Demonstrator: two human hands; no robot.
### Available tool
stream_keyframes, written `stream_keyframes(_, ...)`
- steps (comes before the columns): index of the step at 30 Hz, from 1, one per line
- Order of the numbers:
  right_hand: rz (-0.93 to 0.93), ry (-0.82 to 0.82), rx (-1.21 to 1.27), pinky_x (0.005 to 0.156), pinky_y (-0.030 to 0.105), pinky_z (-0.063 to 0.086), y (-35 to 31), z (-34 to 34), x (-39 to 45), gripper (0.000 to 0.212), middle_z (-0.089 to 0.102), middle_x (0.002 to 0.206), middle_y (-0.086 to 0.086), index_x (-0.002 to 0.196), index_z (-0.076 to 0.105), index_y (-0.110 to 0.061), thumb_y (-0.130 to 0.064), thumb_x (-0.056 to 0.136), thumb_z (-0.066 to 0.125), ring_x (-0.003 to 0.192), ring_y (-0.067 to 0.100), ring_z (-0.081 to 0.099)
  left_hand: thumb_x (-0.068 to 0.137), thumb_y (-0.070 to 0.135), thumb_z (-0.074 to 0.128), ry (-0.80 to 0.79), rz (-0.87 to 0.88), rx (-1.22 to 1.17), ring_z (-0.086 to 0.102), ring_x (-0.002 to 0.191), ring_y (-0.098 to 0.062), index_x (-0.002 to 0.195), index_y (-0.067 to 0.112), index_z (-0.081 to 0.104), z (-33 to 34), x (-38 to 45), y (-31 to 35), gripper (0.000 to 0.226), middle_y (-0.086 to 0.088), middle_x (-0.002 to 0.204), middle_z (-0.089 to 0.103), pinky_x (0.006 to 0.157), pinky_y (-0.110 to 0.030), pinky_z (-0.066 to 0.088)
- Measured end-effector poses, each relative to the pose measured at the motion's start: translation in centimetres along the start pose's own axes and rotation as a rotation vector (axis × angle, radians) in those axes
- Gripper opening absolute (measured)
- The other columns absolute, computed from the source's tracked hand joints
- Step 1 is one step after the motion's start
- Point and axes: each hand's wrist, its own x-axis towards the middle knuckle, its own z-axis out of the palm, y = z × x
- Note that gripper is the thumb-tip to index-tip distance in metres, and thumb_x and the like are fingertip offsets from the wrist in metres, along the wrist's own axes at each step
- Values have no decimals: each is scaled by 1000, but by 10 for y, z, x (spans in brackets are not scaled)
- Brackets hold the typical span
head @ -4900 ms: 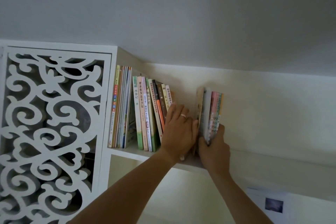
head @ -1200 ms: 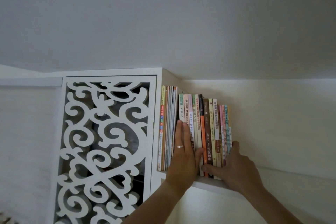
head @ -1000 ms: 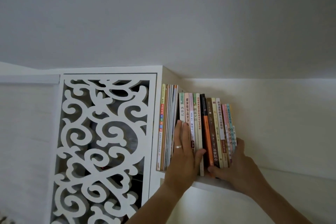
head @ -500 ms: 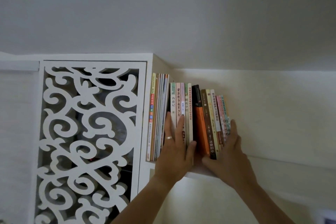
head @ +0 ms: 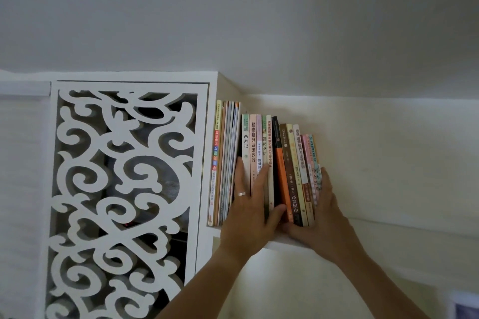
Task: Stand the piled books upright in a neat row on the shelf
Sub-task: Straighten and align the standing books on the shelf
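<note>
A row of upright books (head: pixel 269 153) stands on a high white shelf (head: pixel 285 245), packed against the cabinet side. Thin magazines (head: pixel 226 153) are at the left end; an orange-and-black book (head: pixel 279 168) leans slightly among the right-hand ones. My left hand (head: pixel 250 210), wearing a ring, lies flat with straight fingers on the spines of the middle books. My right hand (head: pixel 320 217) presses with its palm against the pink and teal books at the row's right end (head: pixel 309 153), thumb under the spines.
A white cabinet door with carved scroll openwork (head: pixel 124 189) fills the left. The shelf runs on to the right along a cream wall (head: pixel 388 163). The ceiling is close above the books.
The separate bundle on the right has been pushed left and joined to the row. In the last second the right-hand books shifted and tilted a little under my right hand.
</note>
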Motion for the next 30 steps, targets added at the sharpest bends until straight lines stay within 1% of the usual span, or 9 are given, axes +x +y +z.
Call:
stream_keyframes(3,8,35,-100,86,47,58,0,3,-3,148,36,149,4,151,-31,-40,-66,61,84,117,27,60,101,66,45,27,-19,61,-4,161,-31,165,35,-9,1,-1,0,89,-6,171,-24,122,-57,34)
stream_keyframes(5,5,45,-136,85,45,57,0,3,-3,147,36,149,5,151,-32,-38,-64,64,84,116,28,61,103,59,49,53,-25,69,-7,161,-31,166,27,-6,-1,-2,4,90,-10,173,-18,122,-57,33)
stream_keyframes(7,-8,45,-144,83,44,58,1,2,-3,147,37,148,6,152,-31,-37,-64,64,84,114,27,62,104,44,57,120,39,133,-1,161,-36,165,8,9,0,-5,8,86,-20,173,-5,123,-57,31)
stream_keyframes(9,-10,39,-148,80,43,59,2,2,-3,146,38,148,6,152,-30,-38,-65,64,83,112,26,63,104,36,60,171,109,217,7,160,-37,162,1,21,1,-6,9,78,-23,171,7,125,-58,27)
stream_keyframes(11,-26,35,-148,82,45,60,3,1,-2,146,39,149,5,152,-29,-39,-68,63,82,115,27,63,107,39,49,159,154,350,9,161,-34,162,5,24,-1,-4,9,70,-19,172,11,127,-58,22)
stream_keyframes(14,-40,27,-126,88,50,58,4,-1,-1,146,37,154,4,153,-27,-40,-73,60,81,123,27,59,109,39,38,86,189,479,6,161,-31,164,6,18,-1,3,6,67,-15,173,8,127,-57,21)
stream_keyframes(19,-35,24,-108,89,56,57,4,0,-1,146,36,155,5,152,-29,-43,-69,61,83,123,32,60,108,40,31,55,217,461,8,161,-32,163,3,19,-2,7,-4,67,-16,173,10,126,-56,24)
stream_keyframes(24,-4,6,-100,88,53,57,3,2,-3,142,35,152,8,151,-27,-41,-60,66,85,119,34,60,109,40,30,59,213,448,6,161,-32,163,2,17,-3,5,0,68,-17,173,8,126,-57,24)
stream_keyframes(30,-49,-40,-12,89,55,57,2,-4,-3,142,32,156,3,153,-24,-43,-75,61,80,128,29,54,102,61,40,39,208,357,5,161,-32,164,7,18,-6,3,2,85,-17,173,5,128,-58,17)
